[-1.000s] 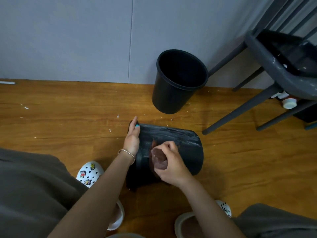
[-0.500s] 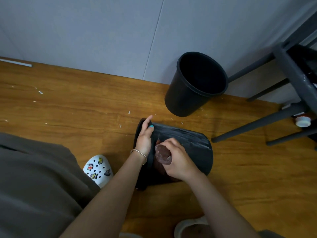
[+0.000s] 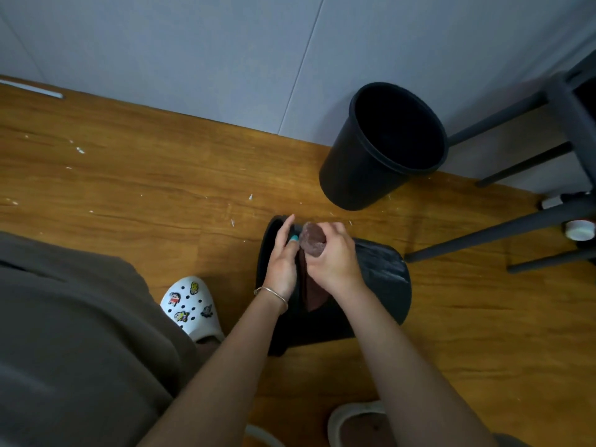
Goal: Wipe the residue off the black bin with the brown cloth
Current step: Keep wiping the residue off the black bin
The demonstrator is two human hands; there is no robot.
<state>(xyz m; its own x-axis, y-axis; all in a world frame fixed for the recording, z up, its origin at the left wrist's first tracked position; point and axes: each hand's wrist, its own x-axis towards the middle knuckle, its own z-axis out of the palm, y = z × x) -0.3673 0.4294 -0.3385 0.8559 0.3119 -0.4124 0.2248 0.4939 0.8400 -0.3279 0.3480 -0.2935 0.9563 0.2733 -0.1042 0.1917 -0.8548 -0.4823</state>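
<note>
Head view, looking down: black bin lying on its side on the wooden floor, open mouth toward the left, base toward the right, between the two shoes. Second black bin upright near the wall, well apart from the work and untouched.

Left hand laid over the rim end of the lying bin, fingers loosely extended and curled over the edge, steadying rather than gripping anything loose. Right hand closed around the brown cloth, bunched wad poking out above the fist at the far upper edge of the bin, a tail of cloth hanging down the bin's side beneath the hand. Both hands just beside each other, nearly touching.

Progress, as a judgement: mid-wipe, not finished. Pale streaks and smears visible across the right part of the bin's upturned side, toward the base, so that stretch apparently not yet cleaned, or only smeared. Area under and around the hands hidden; possibly already wiped, hard to say from this angle. Underside against the floor and the interior not visible at all.

Left to do, by the look of it: carry the cloth rightward over the streaked patch, then roll the bin to reach the hidden faces. White flecks scattered on the floor nearby, not part of the job.
</note>
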